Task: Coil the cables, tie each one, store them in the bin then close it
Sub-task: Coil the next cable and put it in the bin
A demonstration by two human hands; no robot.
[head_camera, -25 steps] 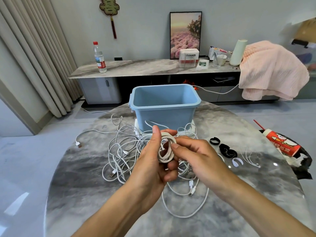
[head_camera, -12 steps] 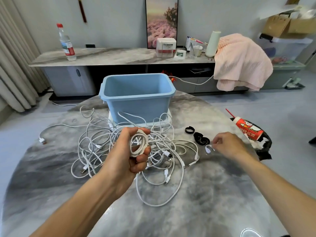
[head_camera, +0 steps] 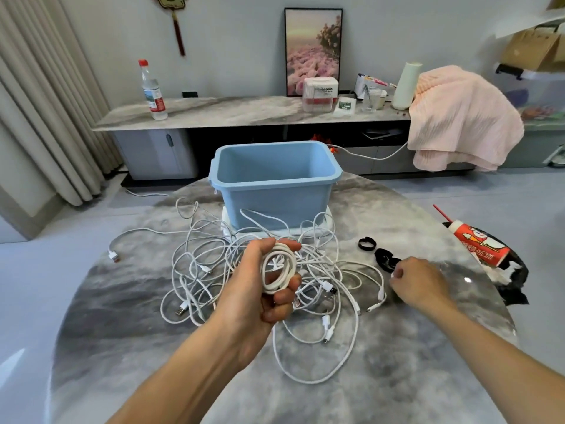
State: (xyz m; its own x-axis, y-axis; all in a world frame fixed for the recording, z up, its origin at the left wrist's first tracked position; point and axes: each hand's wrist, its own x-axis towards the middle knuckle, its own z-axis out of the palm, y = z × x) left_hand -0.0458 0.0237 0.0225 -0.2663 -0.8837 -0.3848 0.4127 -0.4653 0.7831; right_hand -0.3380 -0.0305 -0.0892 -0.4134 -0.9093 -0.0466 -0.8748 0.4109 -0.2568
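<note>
Bin [head_camera: 275,191] at frame centre on table [head_camera: 122,347], loose cables [head_camera: 198,270] below it, ties [head_camera: 379,254] lower right, bottle [head_camera: 152,90] upper left.

This is a home, a living room by the look of it. A long low media cabinet with a grey marble top [head_camera: 232,113] runs along the pale wall, and a framed picture of pink flowers [head_camera: 313,50] leans on it beside a clear plastic water bottle with a red cap [head_camera: 152,91]. Full-length beige pleated curtains [head_camera: 46,111] hang at the left, a pink ribbed blanket [head_camera: 461,117] is draped over the cabinet's end, and a red-tasselled wall ornament [head_camera: 175,13] hangs above. A round marble-patterned table [head_camera: 122,347] stands in front.
</note>
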